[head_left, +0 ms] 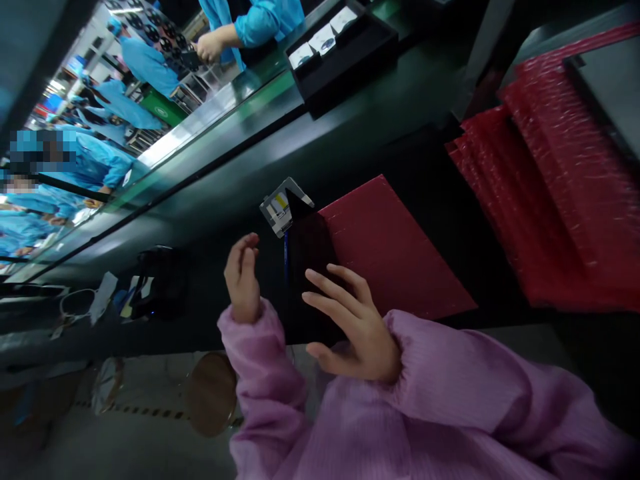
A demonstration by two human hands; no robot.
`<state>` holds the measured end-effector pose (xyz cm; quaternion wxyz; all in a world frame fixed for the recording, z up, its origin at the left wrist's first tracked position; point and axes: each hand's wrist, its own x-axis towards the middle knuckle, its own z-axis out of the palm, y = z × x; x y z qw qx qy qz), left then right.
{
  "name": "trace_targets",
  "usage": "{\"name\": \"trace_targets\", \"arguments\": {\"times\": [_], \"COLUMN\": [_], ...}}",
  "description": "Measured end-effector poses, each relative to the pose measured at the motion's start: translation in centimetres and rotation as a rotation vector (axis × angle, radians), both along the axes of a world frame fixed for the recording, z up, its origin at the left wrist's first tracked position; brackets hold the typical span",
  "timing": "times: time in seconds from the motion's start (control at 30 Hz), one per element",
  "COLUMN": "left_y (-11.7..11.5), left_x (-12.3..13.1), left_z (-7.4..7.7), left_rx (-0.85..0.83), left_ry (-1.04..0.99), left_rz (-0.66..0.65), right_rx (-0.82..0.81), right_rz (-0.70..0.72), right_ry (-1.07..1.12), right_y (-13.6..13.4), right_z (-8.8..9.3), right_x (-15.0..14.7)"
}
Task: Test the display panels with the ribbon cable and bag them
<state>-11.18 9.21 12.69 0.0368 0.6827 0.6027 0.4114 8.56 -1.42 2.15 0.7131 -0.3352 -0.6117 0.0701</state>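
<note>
Dark flat rectangular panel (pixel 307 257) overlaps red bubble-wrap bag (pixel 395 260), long axis pointing away. Right hand (pixel 353 327) lies spread on it. Left hand (pixel 243 280) is loosely curled, empty.

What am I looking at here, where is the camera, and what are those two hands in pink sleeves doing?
There is no machine: one camera, worn on a person's head, looks down at their own hands, so the scene looks tilted. The left hand is loosely curled and holds nothing. The right hand lies open with fingers on a dark flat panel, which overlaps a red bubble-wrap bag on the workbench. A small grey labelled tag shows at the panel's far end. More red bags are stacked on the right, a black tray sits further back, and a co-worker in a blue coat stands beyond.
</note>
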Motion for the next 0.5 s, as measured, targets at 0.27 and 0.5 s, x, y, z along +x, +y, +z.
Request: {"name": "trace_targets", "arguments": {"times": [0.27,0.5], "left_y": [11.9,11.8], "left_x": [-3.8,-4.9], "left_z": [-1.6,-2.6], "left_rx": [-0.219,-0.184], "left_ry": [0.579,0.693], "left_rz": [0.216,0.169], "right_rx": [0.22,0.252], "right_rz": [0.032,0.04], "right_ry": [0.117,0.071], "right_y": [2.2,3.0], "right_z": [-1.5,-2.2], "right_x": [-0.6,-0.9]}}
